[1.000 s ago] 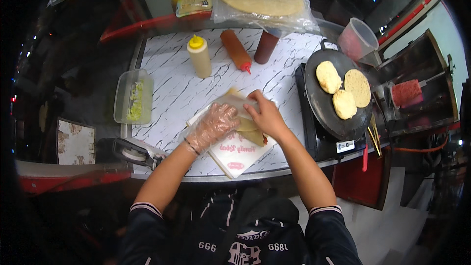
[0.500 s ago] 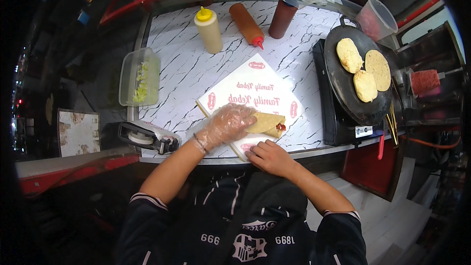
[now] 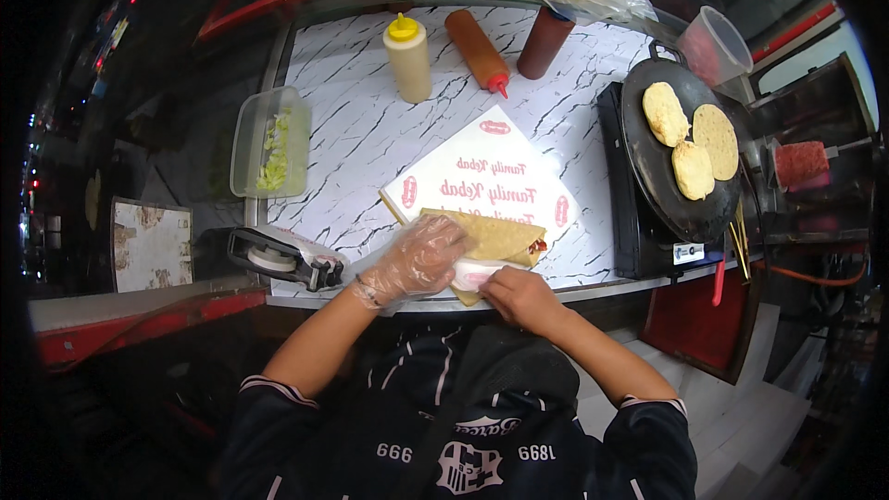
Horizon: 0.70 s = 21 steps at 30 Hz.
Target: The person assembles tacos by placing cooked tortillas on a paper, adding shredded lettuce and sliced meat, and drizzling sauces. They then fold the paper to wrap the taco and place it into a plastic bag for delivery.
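Observation:
A rolled flatbread wrap (image 3: 500, 235) lies on a sheet of printed white wrapping paper (image 3: 491, 156), with red filling showing at its right end. My left hand (image 3: 419, 255), in a clear plastic glove, is closed over the left end of the wrap. My bare right hand (image 3: 524, 298) pinches the paper's near corner, which is lifted and folded up toward the wrap. The tips of the left fingers are partly hidden by the glove's creases.
Squeeze bottles, a pale one with a yellow cap (image 3: 409, 65), an orange-brown one (image 3: 478, 48) and a dark red one (image 3: 546, 42), are at the back. A tub of shredded lettuce (image 3: 270, 143) stands left, a tape dispenser (image 3: 282, 259) nearer. Right is a griddle (image 3: 681, 190) with breads.
My right hand has raised the paper's near corner and moved slightly right. My left hand has shifted down and left on the wrap, uncovering more of it. The whole view has shifted slightly.

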Available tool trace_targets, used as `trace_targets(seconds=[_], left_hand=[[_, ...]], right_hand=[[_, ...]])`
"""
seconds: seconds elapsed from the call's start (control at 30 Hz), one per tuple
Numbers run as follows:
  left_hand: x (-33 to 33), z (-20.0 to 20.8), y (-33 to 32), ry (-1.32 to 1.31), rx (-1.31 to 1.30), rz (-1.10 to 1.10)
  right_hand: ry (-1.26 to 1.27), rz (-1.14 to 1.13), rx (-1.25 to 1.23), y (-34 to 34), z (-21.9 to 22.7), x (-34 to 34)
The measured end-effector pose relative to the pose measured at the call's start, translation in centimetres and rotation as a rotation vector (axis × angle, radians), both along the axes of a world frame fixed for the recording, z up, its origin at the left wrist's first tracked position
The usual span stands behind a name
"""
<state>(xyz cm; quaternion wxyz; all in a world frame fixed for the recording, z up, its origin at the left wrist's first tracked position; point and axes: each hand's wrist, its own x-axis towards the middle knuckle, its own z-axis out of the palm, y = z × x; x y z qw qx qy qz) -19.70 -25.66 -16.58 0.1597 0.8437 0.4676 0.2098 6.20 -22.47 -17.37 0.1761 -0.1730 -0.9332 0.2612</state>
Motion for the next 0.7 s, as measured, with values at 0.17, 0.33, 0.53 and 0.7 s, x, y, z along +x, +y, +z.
trace_targets(seconds=[0.17,0.33,0.53,0.7], left_hand=[[-1.5,-1.2,-1.0,-0.136,0.024,-0.024],[-1.1,-2.4,-0.8,-0.137,0.098,-0.013],[-0.3,-3.4,-0.1,-0.105,0.251,0.068],[1.1,-3.1,2.9,-0.060,0.030,0.295]], right_hand=[[-0.042,-0.127,-0.395,1.7,3.4,-0.9],[-0.089,-0.300,-0.465,2.8,5.0,-2.3],[-0.117,-0.231,0.257,3.3,3.7,-1.6],[-0.376,-0.522,-0.046,5.7,1.7,-2.7]])
